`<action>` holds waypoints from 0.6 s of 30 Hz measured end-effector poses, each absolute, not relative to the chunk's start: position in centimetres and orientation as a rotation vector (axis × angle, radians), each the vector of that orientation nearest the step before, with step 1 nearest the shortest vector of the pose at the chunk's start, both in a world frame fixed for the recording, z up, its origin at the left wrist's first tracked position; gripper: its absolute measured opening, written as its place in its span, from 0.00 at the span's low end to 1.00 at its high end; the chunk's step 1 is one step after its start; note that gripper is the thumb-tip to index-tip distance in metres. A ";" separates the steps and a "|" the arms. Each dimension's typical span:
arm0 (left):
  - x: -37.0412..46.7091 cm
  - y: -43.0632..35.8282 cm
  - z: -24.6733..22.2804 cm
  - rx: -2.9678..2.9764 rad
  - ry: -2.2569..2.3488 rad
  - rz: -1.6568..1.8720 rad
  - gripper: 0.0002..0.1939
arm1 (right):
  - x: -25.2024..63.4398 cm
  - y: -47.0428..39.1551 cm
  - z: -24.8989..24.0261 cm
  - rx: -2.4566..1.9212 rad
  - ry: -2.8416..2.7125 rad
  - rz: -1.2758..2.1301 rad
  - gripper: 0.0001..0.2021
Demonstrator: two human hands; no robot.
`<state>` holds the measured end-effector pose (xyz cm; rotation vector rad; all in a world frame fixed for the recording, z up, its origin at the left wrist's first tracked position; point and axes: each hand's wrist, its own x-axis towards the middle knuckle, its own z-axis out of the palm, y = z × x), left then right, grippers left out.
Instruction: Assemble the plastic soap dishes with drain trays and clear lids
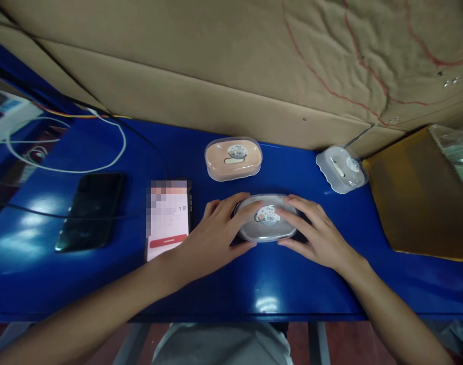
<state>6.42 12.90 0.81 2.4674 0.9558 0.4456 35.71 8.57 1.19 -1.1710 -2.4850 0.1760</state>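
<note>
An oval soap box with a clear lid and a round sticker lies on the blue table in front of me, its body looking grey. My left hand grips its left end, thumb at the near edge and fingers over the lid and far side. At the opposite end, my right hand holds it the same way, one fingertip near the sticker. Behind it sits a peach soap box, also under a clear lid. A white soap box stands farther right by the cardboard.
Left of my hands lie a phone with a lit screen and a dark phone. A white cable loops at the far left. On the right stands a cardboard box. A brown cardboard wall borders the table's back.
</note>
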 end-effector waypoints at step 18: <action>6.4 13.0 0.8 2.521 0.945 0.451 0.39 | 35.8 8.5 1.3 -1.150 -2.506 0.085 0.37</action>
